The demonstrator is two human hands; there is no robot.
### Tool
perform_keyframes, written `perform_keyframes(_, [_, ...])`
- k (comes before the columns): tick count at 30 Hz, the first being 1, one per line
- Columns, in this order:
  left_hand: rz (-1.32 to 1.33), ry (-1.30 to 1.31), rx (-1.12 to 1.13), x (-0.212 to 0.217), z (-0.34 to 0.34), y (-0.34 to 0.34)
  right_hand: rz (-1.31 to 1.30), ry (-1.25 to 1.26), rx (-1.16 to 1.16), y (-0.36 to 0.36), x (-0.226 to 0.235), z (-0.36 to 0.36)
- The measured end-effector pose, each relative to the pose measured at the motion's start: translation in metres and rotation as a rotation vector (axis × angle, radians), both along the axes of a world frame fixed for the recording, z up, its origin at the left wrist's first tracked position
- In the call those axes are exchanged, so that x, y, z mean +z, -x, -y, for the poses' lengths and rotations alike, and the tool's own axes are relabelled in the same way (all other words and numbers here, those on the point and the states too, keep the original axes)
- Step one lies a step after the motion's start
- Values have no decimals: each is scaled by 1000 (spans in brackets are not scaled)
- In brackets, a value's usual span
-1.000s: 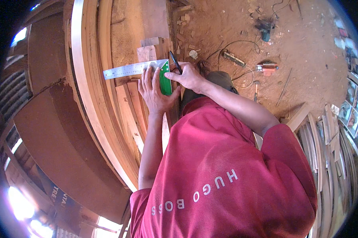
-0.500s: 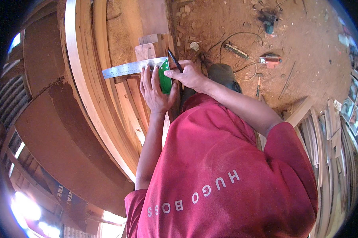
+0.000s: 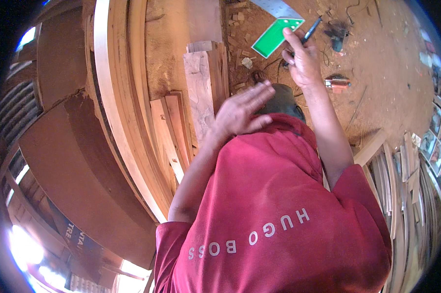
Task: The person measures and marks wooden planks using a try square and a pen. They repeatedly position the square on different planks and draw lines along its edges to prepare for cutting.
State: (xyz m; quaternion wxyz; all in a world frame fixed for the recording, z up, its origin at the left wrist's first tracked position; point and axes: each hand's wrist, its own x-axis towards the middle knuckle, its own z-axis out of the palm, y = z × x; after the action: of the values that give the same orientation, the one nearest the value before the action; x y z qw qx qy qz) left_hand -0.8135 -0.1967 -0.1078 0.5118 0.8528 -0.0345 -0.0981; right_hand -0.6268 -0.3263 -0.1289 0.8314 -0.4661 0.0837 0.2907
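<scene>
My right hand (image 3: 304, 63) is raised at the upper middle, closed on a try square (image 3: 271, 43) with a green stock. The square's metal blade runs out at the top edge of the view. A dark pen or marker (image 3: 311, 30) is tucked in the same hand, its tip pointing up and right. Close to my red shirt, my left hand (image 3: 242, 110) hangs slightly blurred, fingers stretched out and holding nothing. Just left of it lies a short reddish board (image 3: 197, 73) with a rough face, beside other pieces of timber.
Long planks (image 3: 127, 112) run along the left side. Narrower pieces with cut slots (image 3: 169, 132) lie by them. Power tools, one of them red (image 3: 337, 83), and offcuts lie on the dirt floor. A stack of thin strips (image 3: 406, 195) fills the lower right.
The try square has come off the timber, carried up and right in my right hand with the pen. My left hand has let go of the square and moved right, toward my body.
</scene>
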Motion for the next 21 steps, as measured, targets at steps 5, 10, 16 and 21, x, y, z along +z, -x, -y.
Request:
perform_keyframes(5, [152, -463, 258, 8, -16, 2, -7, 11, -86, 1, 12, 14])
perform_keyframes(10, [-19, -14, 50, 3, -2, 21, -35, 31, -51, 16, -4, 15])
perform_keyframes(16, [382, -488, 812, 0, -54, 47, -47, 108, 201, 45, -19, 8])
perform_keyframes(21, [291, -750, 555, -4, -50, 62, 292, 118, 494, 85, -42, -25])
